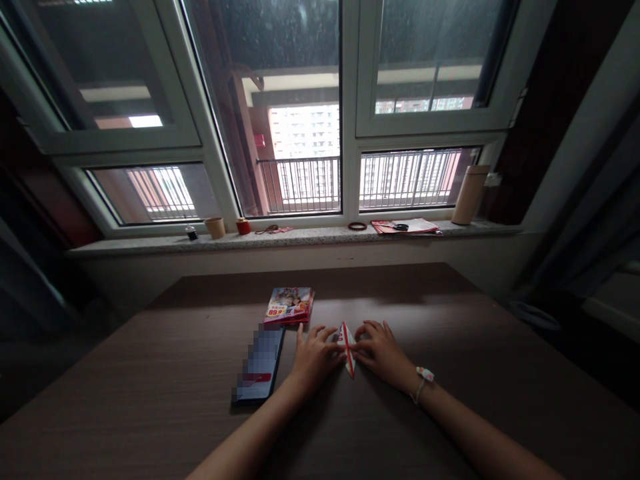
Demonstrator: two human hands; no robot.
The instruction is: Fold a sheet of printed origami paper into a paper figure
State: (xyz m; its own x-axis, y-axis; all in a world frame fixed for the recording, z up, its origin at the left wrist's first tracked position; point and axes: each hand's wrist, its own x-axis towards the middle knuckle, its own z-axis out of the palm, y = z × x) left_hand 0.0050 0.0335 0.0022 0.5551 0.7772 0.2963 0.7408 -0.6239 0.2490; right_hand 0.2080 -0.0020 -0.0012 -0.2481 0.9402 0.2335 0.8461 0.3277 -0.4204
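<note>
A small folded paper (346, 337), white with red stripes and pointed at both ends, rests on the table between my hands. My left hand (315, 357) has its thumb and fingertips on the paper's left edge. From the other side, my right hand (383, 353) pinches the right edge; a bracelet (425, 377) circles that wrist. Parts of the paper's sides are hidden under the fingertips. To the left of my left hand lies a phone (260, 367) with its screen up and partly pixelated. Just beyond it is a stack of printed leaflets (289, 304).
The brown table (165, 360) reaches toward a windowsill (310, 238). Along the sill stand a paper cup (215, 228), a red jar (243, 227), a dark bracelet (357, 227), scissors (401, 227) on red and white papers (420, 227), and a tall bottle (470, 195).
</note>
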